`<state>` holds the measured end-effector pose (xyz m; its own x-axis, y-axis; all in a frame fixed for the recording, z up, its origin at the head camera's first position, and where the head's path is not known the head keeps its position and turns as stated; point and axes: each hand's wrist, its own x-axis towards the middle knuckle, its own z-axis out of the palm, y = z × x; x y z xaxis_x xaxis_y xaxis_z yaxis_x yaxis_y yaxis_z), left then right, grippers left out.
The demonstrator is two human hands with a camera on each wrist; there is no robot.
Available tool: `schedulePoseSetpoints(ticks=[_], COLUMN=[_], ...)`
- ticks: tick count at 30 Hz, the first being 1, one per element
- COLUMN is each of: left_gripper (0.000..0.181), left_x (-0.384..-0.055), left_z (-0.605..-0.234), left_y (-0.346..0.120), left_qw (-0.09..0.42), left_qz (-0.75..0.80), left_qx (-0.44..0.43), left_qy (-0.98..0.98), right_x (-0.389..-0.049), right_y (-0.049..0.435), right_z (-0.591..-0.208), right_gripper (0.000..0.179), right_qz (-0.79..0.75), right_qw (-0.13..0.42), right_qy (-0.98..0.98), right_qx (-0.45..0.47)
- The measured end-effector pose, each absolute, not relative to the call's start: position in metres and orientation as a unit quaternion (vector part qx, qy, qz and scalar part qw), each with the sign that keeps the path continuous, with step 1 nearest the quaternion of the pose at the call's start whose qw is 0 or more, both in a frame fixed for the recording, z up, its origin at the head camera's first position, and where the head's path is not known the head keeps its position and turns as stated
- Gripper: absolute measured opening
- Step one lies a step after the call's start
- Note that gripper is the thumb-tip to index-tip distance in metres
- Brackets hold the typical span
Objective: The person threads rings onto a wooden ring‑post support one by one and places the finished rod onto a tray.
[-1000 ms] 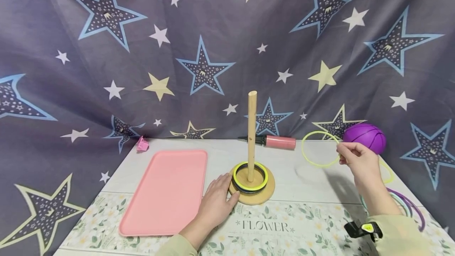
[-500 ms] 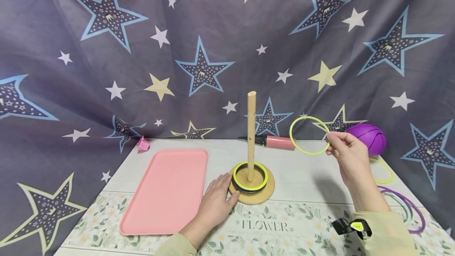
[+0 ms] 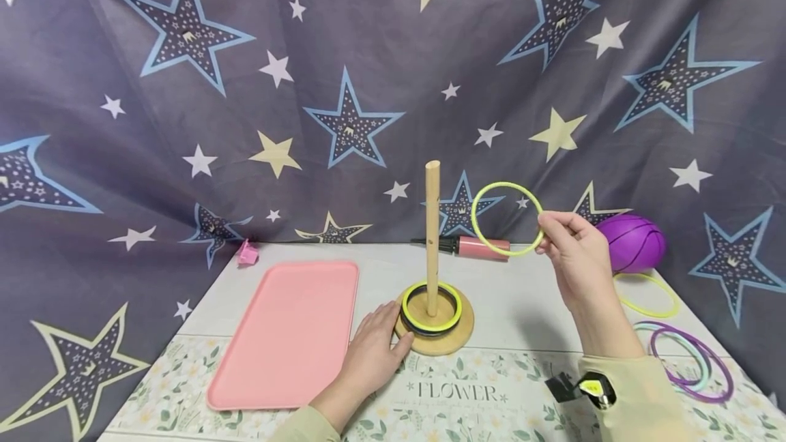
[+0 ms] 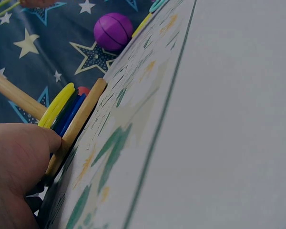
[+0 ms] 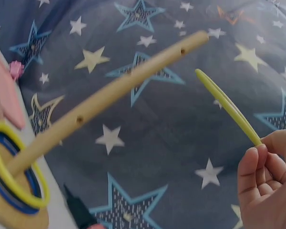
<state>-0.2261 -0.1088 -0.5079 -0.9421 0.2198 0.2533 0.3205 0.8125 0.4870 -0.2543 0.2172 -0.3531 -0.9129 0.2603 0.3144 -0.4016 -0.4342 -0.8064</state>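
A wooden peg [image 3: 432, 237] stands upright on a round wooden base [image 3: 457, 341]. Around its foot lie a yellow ring [image 3: 456, 295] and, beneath that, dark and blue rings [image 5: 7, 195]. My left hand [image 3: 374, 353] rests against the left side of the base, fingers fairly straight and thumb touching its front edge. Between thumb and fingers, my right hand [image 3: 577, 251] pinches another yellow ring [image 3: 477, 204] by its right side. That ring hangs in the air to the right of the peg, level with its upper half and apart from it.
Left of the peg lies a pink tray [image 3: 288, 333]. A hand pump [image 3: 482, 247] is behind it, near the star-patterned curtain. At the right are a purple ball [image 3: 632, 244], a yellow ring [image 3: 675, 299] and purple and light-blue rings [image 3: 724, 374]. A small pink object [image 3: 248, 253] sits back left.
My right hand has carried the yellow ring leftward and up toward the peg, uncovering more of the rings on the right. The left hand has stayed at the base.
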Motion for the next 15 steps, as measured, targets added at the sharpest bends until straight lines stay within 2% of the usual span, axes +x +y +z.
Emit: schedulePoseSetpoints(ticks=[9, 15], left_gripper=[0.068, 0.068], left_x=[-0.226, -0.225], left_z=[-0.507, -0.506], left_y=[-0.108, -0.108], left_qw=[0.089, 0.088], left_qz=[-0.276, -0.277], left_qx=[-0.144, -0.144], left_qy=[-0.946, -0.946], right_x=[-0.251, -0.252], right_y=[0.19, 0.178], right_z=[-0.333, -0.323], right_gripper=[0.002, 0.012], right_qz=[0.842, 0.846], right_qw=[0.202, 0.198], right_qy=[-0.49, -0.483], right_qx=[0.095, 0.105])
